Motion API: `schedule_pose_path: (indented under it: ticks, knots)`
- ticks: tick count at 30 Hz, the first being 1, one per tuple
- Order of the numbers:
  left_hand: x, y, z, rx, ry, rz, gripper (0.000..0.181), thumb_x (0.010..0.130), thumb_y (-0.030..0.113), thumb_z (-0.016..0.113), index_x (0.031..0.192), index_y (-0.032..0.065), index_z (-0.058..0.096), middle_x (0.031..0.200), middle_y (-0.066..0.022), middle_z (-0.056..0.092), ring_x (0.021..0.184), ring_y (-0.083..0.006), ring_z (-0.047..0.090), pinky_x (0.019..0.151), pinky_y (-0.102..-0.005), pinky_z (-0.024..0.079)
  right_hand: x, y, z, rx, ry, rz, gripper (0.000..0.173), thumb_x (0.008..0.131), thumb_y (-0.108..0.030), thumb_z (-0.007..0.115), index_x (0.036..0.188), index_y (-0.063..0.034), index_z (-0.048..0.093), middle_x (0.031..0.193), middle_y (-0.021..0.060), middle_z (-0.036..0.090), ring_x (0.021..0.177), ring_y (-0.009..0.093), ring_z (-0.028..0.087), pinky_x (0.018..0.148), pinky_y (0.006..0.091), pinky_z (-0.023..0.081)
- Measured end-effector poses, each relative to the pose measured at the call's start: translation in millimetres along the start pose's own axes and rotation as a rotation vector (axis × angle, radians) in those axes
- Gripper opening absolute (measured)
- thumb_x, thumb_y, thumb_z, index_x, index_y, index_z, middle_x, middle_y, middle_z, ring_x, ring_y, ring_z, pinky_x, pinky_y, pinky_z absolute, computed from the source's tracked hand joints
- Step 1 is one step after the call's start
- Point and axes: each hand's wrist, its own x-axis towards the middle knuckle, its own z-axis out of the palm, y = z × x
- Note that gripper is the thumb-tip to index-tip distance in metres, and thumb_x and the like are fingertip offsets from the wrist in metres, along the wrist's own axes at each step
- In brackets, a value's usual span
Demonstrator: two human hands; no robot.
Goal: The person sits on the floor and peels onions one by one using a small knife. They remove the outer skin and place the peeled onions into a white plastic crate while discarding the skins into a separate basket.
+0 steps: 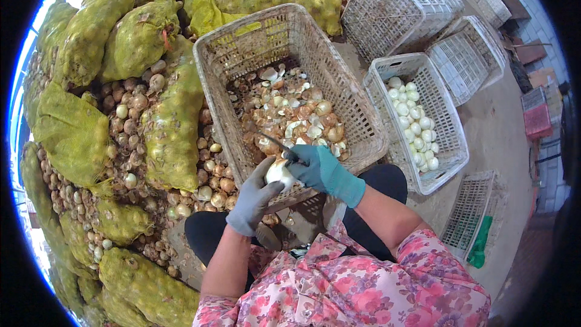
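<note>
A partly peeled white onion (278,175) is in my left hand (254,200), which wears a grey glove. My right hand (324,173), in a teal glove, is closed around a knife (274,141) and touches the onion's right side; the knife's handle is mostly hidden, and its blade points up and left. Both hands are over the near edge of a large dirty plastic crate (211,100). Onion skins and cut pieces (295,120) lie inside it. To the right, peeled white onions (415,127) lie in a smaller white crate (447,163).
Yellow-green mesh sacks of onions (174,131) are piled at the left and top. Loose unpeeled onions (129,104) lie between them. More plastic crates (395,9) stand at the upper right. A low crate (467,209) and a green cloth or glove (480,245) lie on the floor at right.
</note>
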Motion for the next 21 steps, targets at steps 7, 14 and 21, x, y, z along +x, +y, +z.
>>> schedule_pose_path:
  ticks: [7,14,21]
  knots:
    - [7.5,-4.4,9.1,-0.076,0.026,-0.033,0.067,0.076,0.001,0.073,0.137,-0.0056,0.045,0.121,-0.0112,0.060,0.109,-0.0182,0.060,0.094,-0.0299,0.049,1.0,-3.7,-12.5,0.327,-0.098,0.234,0.019,0.086,-0.016,0.065,0.097,-0.0011,0.066,0.076,0.0038,0.066,0.065,0.013,0.063,0.056,0.0297,0.048]
    - [-0.7,-0.5,-0.9,-0.280,-0.155,0.050,0.080,0.069,0.022,0.077,0.137,-0.0029,0.043,0.123,-0.0148,0.058,0.114,-0.0256,0.059,0.098,-0.0359,0.049,17.2,27.6,-25.8,0.963,0.015,0.462,0.015,0.085,-0.006,0.065,0.098,0.0009,0.065,0.073,0.0039,0.063,0.057,0.012,0.061,0.048,0.0251,0.047]
    - [11.0,-4.5,-14.3,-0.376,0.026,0.097,0.063,0.083,0.013,0.070,0.136,-0.0016,0.041,0.122,-0.0158,0.057,0.108,-0.0267,0.061,0.091,-0.0393,0.056,26.5,38.3,-27.2,0.099,-0.001,0.368,0.046,0.088,-0.025,0.067,0.127,-0.0023,0.059,0.094,0.0137,0.071,0.076,0.023,0.069,0.067,0.0366,0.055]
